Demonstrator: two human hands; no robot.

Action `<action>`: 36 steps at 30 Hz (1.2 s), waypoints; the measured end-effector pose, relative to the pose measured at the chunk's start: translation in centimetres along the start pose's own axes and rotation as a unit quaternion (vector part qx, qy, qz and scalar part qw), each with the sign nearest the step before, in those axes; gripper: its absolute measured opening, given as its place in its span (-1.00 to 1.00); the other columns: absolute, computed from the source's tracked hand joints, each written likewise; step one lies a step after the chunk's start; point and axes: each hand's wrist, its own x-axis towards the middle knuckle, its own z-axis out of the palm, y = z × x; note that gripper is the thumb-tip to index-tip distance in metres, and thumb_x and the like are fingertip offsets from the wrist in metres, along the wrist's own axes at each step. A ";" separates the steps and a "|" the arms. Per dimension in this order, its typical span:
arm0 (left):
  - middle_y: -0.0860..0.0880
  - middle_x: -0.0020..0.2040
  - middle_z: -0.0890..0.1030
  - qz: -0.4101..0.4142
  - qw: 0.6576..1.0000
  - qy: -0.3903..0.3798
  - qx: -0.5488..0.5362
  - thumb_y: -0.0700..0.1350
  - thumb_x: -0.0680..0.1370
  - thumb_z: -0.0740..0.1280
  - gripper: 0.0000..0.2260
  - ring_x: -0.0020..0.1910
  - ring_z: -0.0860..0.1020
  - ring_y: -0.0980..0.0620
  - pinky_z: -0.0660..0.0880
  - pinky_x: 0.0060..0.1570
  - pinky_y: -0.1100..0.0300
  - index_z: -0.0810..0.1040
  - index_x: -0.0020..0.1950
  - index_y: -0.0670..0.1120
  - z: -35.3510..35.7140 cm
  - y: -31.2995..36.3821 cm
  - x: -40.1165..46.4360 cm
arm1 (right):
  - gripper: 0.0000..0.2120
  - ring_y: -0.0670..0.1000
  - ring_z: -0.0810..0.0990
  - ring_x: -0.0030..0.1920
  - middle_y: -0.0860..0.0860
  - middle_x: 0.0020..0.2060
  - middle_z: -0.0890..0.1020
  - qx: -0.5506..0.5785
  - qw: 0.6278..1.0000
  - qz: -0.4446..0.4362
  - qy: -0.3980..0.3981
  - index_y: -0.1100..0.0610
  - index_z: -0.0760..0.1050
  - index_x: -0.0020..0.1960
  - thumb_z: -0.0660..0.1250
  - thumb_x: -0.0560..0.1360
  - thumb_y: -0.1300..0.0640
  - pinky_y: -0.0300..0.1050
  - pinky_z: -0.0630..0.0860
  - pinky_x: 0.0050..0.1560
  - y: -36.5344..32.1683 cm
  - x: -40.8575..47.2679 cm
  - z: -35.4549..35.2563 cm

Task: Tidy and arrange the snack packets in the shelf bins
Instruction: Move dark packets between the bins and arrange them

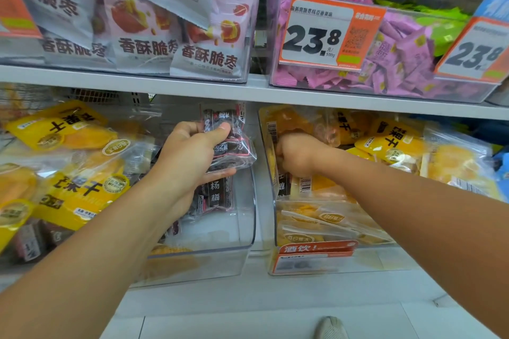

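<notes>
Over the lower bins, left hand (192,151) grips dark plum packets (230,137); right hand (298,155) clutches yellow packets (308,121).

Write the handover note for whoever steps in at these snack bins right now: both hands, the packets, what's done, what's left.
Left hand: grips a small stack of dark plum packets above the lower middle clear bin.
Right hand: reaching into the lower right bin, fingers curled among the yellow mango packets; what it holds is hidden.
Done: a few dark packets already lie in the middle bin.
Left: set down the held stack; yellow mango packets at left lie jumbled, some upside down, over dark ones, so sorting probably remains.
</notes>
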 end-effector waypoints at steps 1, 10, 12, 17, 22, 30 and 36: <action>-0.13 0.29 0.54 0.002 1.000 -0.002 0.002 -0.05 0.53 0.48 -0.65 0.19 0.60 -0.18 0.67 -0.24 0.03 0.46 0.23 -0.07 0.0 0.0 0.0 | -0.72 0.05 0.45 -0.31 0.04 -0.39 0.44 0.013 1.000 0.011 0.006 0.14 0.44 -0.35 0.29 0.54 0.24 -0.16 0.35 -0.35 0.2 0.0 -0.1; -0.14 0.29 0.54 -0.003 1.000 -0.013 0.007 -0.04 0.52 0.49 -0.65 0.18 0.60 -0.19 0.67 -0.23 0.03 0.46 0.23 -0.08 0.3 -0.2 0.1 | -0.81 -0.24 0.55 -0.30 -0.06 -0.32 0.61 0.191 0.972 0.008 0.140 0.21 0.60 -0.17 0.33 0.58 0.16 -0.14 0.45 -0.23 2.3 -4.2 -1.3; -0.14 0.29 0.54 -0.004 1.000 -0.015 0.007 -0.04 0.53 0.48 -0.64 0.19 0.60 -0.19 0.67 -0.22 0.03 0.46 0.25 -0.08 0.4 -0.2 -0.1 | -0.81 -0.17 0.55 -0.29 -0.12 -0.34 0.58 0.131 0.971 -0.024 0.200 0.07 0.52 -0.19 0.32 0.59 0.09 -0.08 0.48 -0.24 2.1 -5.7 -0.4; -0.17 0.27 0.55 -0.021 1.000 -0.002 -0.012 -0.06 0.55 0.45 -0.60 0.14 0.63 -0.20 0.66 -0.27 0.05 0.42 0.33 -0.11 0.2 -0.3 -0.2 | -0.83 0.00 0.52 -0.32 -0.11 -0.35 0.54 0.129 0.954 -0.054 0.264 -0.01 0.46 -0.13 0.26 0.62 -0.01 0.03 0.52 -0.27 2.0 -7.6 0.8; -0.19 0.31 0.53 -0.045 0.999 -0.004 -0.028 -0.05 0.57 0.43 -0.56 0.15 0.62 -0.21 0.66 -0.28 0.02 0.42 0.38 -0.16 -0.1 -0.1 0.1 | -0.87 -0.04 0.59 -0.31 -0.06 -0.30 0.62 0.244 0.920 -0.059 0.302 0.00 0.44 -0.11 0.31 0.60 0.14 0.11 0.59 -0.25 2.6 -7.0 0.6; -0.19 0.29 0.54 -0.053 0.998 -0.012 -0.033 -0.07 0.59 0.40 -0.61 0.11 0.64 -0.20 0.65 -0.27 0.04 0.42 0.36 -0.16 0.2 0.1 0.1 | -0.75 -0.10 0.59 -0.14 -0.08 -0.13 0.64 0.207 0.961 0.033 0.182 0.05 0.57 0.00 0.54 0.43 -0.03 -0.28 0.45 -0.23 1.9 -5.8 -0.7; -0.18 0.30 0.54 -0.044 0.999 -0.015 -0.026 -0.07 0.59 0.40 -0.55 0.12 0.63 -0.20 0.66 -0.28 0.02 0.38 0.43 -0.13 0.2 0.1 -0.2 | -0.82 -0.05 0.63 -0.20 -0.06 -0.30 0.68 0.173 0.962 0.046 0.205 0.08 0.69 -0.26 0.42 0.51 0.18 -0.08 0.61 -0.06 0.9 -5.6 -0.3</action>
